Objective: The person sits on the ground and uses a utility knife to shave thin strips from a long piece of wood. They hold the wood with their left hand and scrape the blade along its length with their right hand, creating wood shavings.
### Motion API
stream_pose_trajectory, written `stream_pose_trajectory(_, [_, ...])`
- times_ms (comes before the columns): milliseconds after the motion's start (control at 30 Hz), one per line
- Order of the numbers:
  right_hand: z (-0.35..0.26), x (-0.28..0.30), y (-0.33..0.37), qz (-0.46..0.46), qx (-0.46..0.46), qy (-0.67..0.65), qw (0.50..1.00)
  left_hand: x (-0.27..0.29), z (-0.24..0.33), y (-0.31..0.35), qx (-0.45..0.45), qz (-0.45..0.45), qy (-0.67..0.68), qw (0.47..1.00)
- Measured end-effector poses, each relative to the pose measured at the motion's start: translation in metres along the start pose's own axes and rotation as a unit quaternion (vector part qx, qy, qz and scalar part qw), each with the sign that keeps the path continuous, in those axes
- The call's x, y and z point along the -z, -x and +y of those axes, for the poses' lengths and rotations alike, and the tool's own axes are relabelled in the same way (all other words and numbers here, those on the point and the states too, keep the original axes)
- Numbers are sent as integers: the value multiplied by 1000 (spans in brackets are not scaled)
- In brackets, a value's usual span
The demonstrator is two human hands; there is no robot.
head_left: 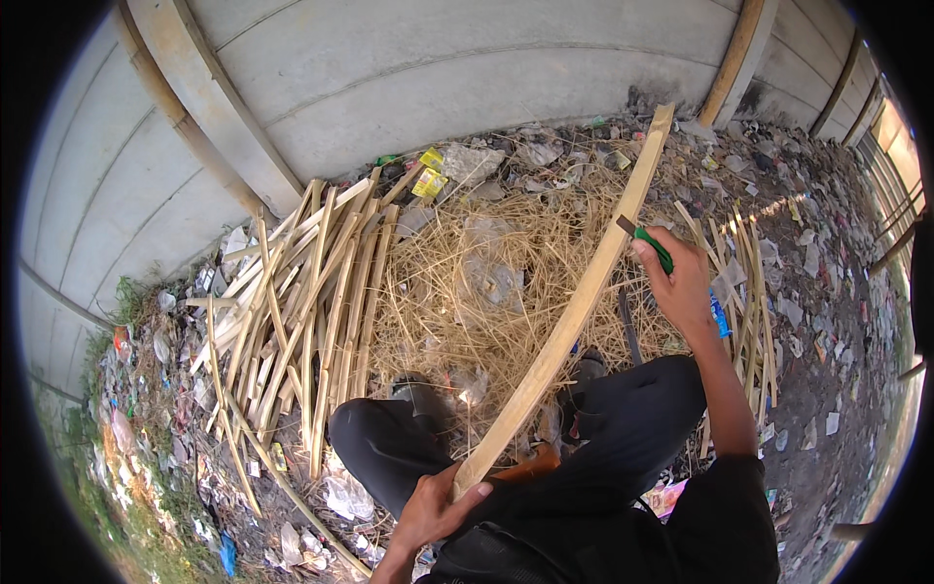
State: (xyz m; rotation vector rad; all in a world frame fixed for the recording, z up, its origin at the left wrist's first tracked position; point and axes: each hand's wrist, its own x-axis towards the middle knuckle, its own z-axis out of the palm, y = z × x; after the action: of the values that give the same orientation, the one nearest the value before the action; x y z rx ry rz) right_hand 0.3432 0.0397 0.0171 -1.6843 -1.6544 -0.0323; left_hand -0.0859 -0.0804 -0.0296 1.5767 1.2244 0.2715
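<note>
A long split bamboo strip (pixel 569 316) runs slantwise from my lap up and away to the right. Its near end is in my left hand (pixel 435 511), the thumb lying along the edge. In my right hand (pixel 678 282) is a knife (pixel 650 245) with a green handle, gripped in closed fingers. The short dark blade rests against the strip's right edge, toward its far part. Between my feet and the wall spreads a heap of thin bamboo shavings (pixel 477 282), with the strip passing above it.
Many split bamboo strips (pixel 311 302) lie piled at the left, and a smaller bunch (pixel 754 311) lies right of my right arm. A concrete panel wall (pixel 467 78) with posts stands beyond. Litter covers the ground (pixel 817 409). A curved dark blade-like piece (pixel 629 326) lies by my right foot.
</note>
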Motion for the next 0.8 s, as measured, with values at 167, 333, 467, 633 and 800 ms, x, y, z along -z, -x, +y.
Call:
stream_pose_trajectory(167, [27, 10, -11, -30, -140, -237, 961, -1, -4, 2, 4, 48, 5, 999])
stream_pose_trajectory(333, [-45, 3, 18, -196, -226, -372, 879, -9, -2, -7, -7, 134, -31, 991])
stream_pose_trajectory(467, [-67, -18, 34, -239, -211, -385, 866, -12, 3, -9, -16, 165, -67, 984])
stream_pose_trajectory(633, [-69, -36, 39, -199, -213, -435, 852, -9, 6, -10, -44, 182, -167, 968])
stream_pose_trajectory(800, [-71, -33, 42, -202, -214, -448, 844, 2, 21, -15, -115, 217, -161, 956])
